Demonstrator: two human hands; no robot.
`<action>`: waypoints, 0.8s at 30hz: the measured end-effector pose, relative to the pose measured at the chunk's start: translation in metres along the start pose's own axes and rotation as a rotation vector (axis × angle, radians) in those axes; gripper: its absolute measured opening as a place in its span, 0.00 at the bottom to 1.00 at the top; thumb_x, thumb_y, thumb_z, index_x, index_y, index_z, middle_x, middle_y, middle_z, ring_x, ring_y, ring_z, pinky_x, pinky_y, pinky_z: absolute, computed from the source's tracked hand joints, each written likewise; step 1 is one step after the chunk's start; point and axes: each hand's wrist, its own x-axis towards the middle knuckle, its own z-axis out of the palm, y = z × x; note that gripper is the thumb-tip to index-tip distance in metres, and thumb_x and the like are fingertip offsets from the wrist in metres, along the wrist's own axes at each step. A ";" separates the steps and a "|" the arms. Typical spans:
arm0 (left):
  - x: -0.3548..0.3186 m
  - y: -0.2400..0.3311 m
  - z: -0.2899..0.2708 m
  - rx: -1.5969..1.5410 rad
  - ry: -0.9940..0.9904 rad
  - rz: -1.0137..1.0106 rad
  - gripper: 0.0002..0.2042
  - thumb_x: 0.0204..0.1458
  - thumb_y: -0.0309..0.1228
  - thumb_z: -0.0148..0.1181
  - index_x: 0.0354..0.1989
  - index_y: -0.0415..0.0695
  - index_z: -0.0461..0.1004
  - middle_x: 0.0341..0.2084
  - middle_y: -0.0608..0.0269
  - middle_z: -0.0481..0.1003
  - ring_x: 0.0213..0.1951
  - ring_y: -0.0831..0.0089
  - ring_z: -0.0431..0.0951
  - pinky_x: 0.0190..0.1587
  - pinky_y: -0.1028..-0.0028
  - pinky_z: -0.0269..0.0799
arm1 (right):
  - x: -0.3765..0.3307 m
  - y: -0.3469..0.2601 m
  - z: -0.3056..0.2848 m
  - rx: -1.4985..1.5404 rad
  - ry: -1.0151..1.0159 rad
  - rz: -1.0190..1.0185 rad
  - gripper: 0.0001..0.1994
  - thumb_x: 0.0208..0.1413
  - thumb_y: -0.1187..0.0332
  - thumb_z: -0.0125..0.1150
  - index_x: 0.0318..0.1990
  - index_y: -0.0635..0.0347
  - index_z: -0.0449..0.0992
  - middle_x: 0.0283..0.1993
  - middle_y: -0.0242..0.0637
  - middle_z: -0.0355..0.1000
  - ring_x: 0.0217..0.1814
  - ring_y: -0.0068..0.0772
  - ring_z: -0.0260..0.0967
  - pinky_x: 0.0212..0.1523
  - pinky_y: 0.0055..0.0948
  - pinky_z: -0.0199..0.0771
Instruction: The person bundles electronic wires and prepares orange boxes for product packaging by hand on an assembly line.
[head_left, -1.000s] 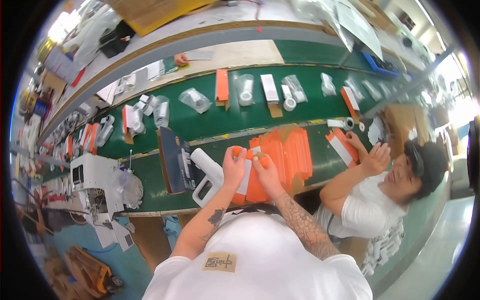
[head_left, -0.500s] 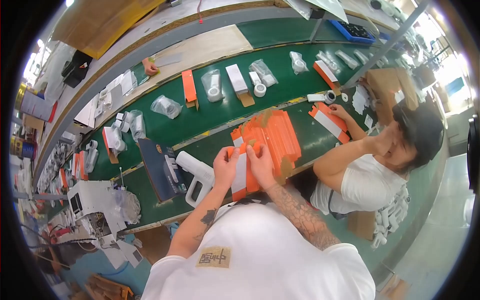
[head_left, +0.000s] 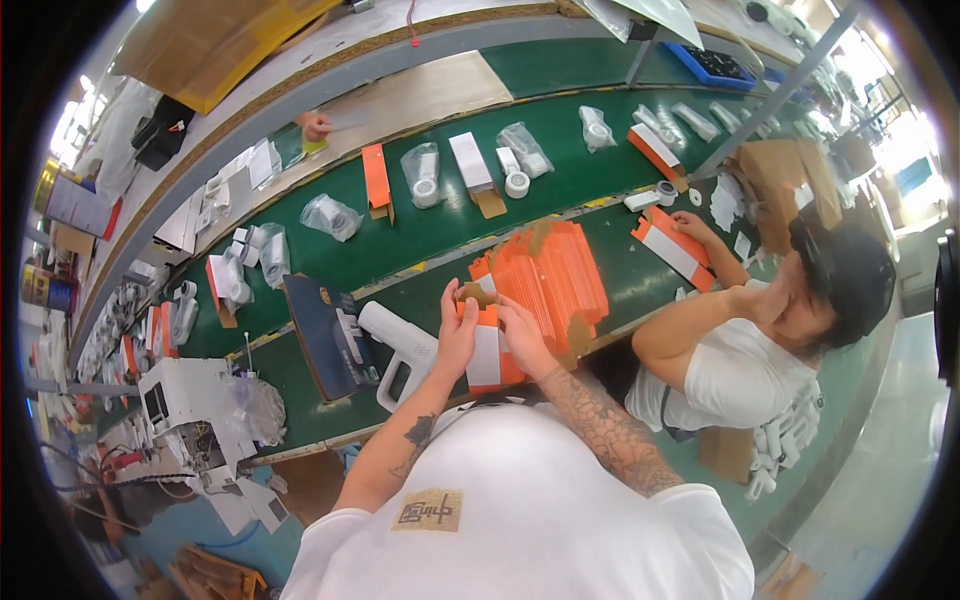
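Between my two hands is an orange and white cardboard box [head_left: 484, 362], its brown inner flaps showing at the far end. My left hand [head_left: 457, 330] grips its left side near that end, fingers curled. My right hand [head_left: 522, 338] closes on the right side, with the thumb near the flaps. A pile of flattened orange cartons [head_left: 555, 280] lies just beyond and to the right of my right hand. Left of my left hand rests a white gun-shaped appliance [head_left: 402, 345] with a loop handle. A dark blue printed box [head_left: 325, 335] stands beside it.
A green conveyor belt [head_left: 390, 225] carries bagged white parts and orange-white boxes. At right, a co-worker [head_left: 740, 330] holds an orange-white carton [head_left: 672, 245]. Another person's hand [head_left: 314, 125] shows across the belt. A white machine [head_left: 195, 405] stands at left; a shelf edge [head_left: 350, 75] runs overhead.
The box in my hands has been turned, and its far end is now raised with brown flaps exposed. My left fingers have moved up around that end. The hand across the belt has shifted right.
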 end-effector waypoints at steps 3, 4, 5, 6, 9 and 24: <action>0.002 -0.001 0.005 -0.021 0.077 -0.097 0.21 0.59 0.33 0.52 0.58 0.38 0.58 0.51 0.56 0.65 0.53 0.69 0.66 0.58 0.73 0.59 | 0.003 -0.006 -0.001 0.205 -0.014 0.063 0.18 0.62 0.67 0.42 0.55 0.66 0.66 0.49 0.37 0.68 0.50 0.25 0.66 0.53 0.23 0.65; 0.005 -0.002 0.008 -0.025 0.049 -0.091 0.21 0.59 0.33 0.52 0.58 0.38 0.58 0.51 0.56 0.65 0.53 0.69 0.66 0.58 0.73 0.59 | 0.006 0.005 -0.005 0.186 -0.024 0.011 0.18 0.62 0.67 0.42 0.55 0.67 0.65 0.50 0.37 0.68 0.53 0.26 0.64 0.55 0.24 0.63; 0.005 -0.004 0.007 0.016 0.090 -0.137 0.21 0.57 0.30 0.53 0.57 0.39 0.60 0.51 0.56 0.66 0.52 0.69 0.67 0.57 0.74 0.60 | 0.005 0.008 -0.003 0.164 -0.035 -0.037 0.18 0.62 0.67 0.43 0.55 0.67 0.65 0.51 0.38 0.67 0.55 0.26 0.63 0.57 0.24 0.61; 0.006 -0.006 0.009 0.058 0.129 -0.182 0.20 0.55 0.27 0.54 0.56 0.39 0.61 0.50 0.57 0.66 0.52 0.69 0.67 0.57 0.74 0.60 | 0.006 0.009 -0.004 0.164 -0.015 -0.054 0.18 0.62 0.67 0.43 0.55 0.67 0.65 0.51 0.38 0.67 0.55 0.26 0.63 0.57 0.24 0.61; 0.002 -0.005 0.019 -0.079 0.101 -0.226 0.17 0.54 0.25 0.54 0.53 0.39 0.64 0.49 0.58 0.68 0.52 0.71 0.68 0.56 0.74 0.61 | 0.005 0.014 -0.002 -0.137 0.144 -0.099 0.18 0.60 0.69 0.47 0.55 0.69 0.64 0.53 0.41 0.68 0.56 0.28 0.63 0.58 0.26 0.60; 0.009 -0.018 0.040 -0.221 -0.116 -0.296 0.11 0.55 0.22 0.45 0.46 0.39 0.68 0.44 0.59 0.70 0.47 0.71 0.70 0.53 0.73 0.65 | 0.006 -0.004 -0.032 0.113 0.218 -0.046 0.14 0.60 0.68 0.48 0.47 0.68 0.72 0.47 0.41 0.72 0.50 0.28 0.67 0.54 0.24 0.64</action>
